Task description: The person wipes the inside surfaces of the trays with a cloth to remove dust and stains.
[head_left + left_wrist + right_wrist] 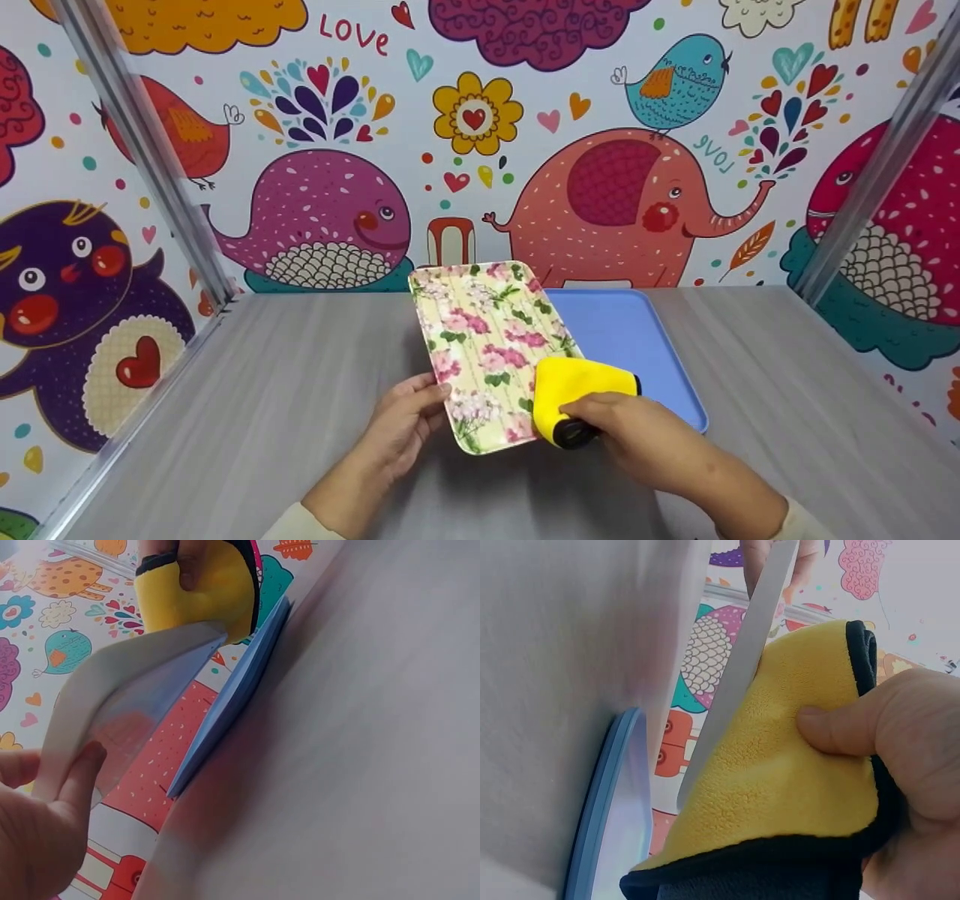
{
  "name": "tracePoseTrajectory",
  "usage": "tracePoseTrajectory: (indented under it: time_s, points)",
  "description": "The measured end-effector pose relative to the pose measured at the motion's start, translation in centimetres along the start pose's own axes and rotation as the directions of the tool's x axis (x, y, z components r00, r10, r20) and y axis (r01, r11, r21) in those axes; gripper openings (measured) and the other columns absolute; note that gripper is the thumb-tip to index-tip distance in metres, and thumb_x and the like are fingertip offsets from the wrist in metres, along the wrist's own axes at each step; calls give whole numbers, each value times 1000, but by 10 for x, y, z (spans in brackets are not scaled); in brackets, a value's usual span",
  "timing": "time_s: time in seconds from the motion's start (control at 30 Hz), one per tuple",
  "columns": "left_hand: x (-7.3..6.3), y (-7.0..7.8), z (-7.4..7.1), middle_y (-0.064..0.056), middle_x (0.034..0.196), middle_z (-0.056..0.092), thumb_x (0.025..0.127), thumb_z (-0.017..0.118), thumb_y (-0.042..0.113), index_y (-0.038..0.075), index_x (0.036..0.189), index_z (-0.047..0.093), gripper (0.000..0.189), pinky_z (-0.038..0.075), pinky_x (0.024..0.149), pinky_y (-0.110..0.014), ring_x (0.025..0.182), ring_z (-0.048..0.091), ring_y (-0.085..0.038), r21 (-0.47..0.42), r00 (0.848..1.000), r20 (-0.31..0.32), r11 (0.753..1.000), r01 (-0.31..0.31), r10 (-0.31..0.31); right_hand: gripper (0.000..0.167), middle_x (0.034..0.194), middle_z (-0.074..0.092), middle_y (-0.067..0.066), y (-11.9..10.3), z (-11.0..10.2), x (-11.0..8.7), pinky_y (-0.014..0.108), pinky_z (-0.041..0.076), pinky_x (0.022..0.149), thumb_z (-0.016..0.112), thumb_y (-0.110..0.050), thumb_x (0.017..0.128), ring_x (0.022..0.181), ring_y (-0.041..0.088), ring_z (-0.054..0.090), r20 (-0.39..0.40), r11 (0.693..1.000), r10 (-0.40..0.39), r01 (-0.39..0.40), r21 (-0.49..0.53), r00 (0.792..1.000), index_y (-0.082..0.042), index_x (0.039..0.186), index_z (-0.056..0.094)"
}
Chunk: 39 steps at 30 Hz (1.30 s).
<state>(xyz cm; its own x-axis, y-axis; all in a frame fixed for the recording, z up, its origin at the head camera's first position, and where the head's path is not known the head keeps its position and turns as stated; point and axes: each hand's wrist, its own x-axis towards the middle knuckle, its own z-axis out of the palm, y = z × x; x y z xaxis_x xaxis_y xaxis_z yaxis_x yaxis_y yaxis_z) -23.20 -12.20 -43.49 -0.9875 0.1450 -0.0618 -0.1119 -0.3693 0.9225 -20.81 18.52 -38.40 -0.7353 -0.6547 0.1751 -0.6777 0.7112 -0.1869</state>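
A floral tray (495, 337) with pink blossoms on pale yellow is held tilted above the table. My left hand (401, 424) grips its left edge, thumb on the front; the left wrist view shows fingers (79, 780) pinching its white rim. My right hand (637, 435) holds a folded yellow cloth (577, 390) with black edging against the tray's lower right side. In the right wrist view the thumb presses on the fuzzy yellow cloth (780, 757), whose underside is dark. Behind the floral tray, a blue tray (637, 330) lies on the table, partly hidden.
The grey wood-grain table (300, 360) runs back to a wall (465, 202) printed with cartoon animals. Metal posts (150, 150) stand at the left and right corners. In the left wrist view the blue tray (232, 697) appears edge-on, low on the tabletop.
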Motion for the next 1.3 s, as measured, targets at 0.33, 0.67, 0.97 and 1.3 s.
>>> tracePoseTrajectory:
  time_s: [0.33,0.67,0.97,1.3]
  points:
    - [-2,-6,10,-6,102,74,99,57,3,-22,139,41,50,61,86,-25,95,73,-11,-11,1000,1,1000,6,-6,38,112,77,-4,-11,1,2,43,60,96,79,-4,88,99,15,69,60,1000,20,-21,6,998,-18,123,74]
    - [-7,-13,19,-4,102,75,98,58,5,-21,139,43,50,60,86,-24,95,71,-10,-12,1000,4,1000,16,-16,34,113,76,-5,-24,4,1,39,62,92,76,-6,91,103,13,70,70,999,-38,39,-16,997,-18,123,73]
    - [-11,-17,27,-7,111,76,99,60,8,-18,142,44,52,62,91,-31,98,73,-13,15,999,-6,999,48,-48,40,119,74,-6,-33,7,0,36,61,95,74,-1,91,107,12,69,91,996,-89,88,12,992,-19,126,72]
    - [-15,-24,35,-13,118,75,99,61,9,-17,140,47,51,61,96,-36,102,72,-16,61,997,-5,995,76,-76,48,125,72,-5,-43,8,-1,35,60,97,78,-2,89,111,12,67,162,991,-118,106,82,980,-23,131,69]
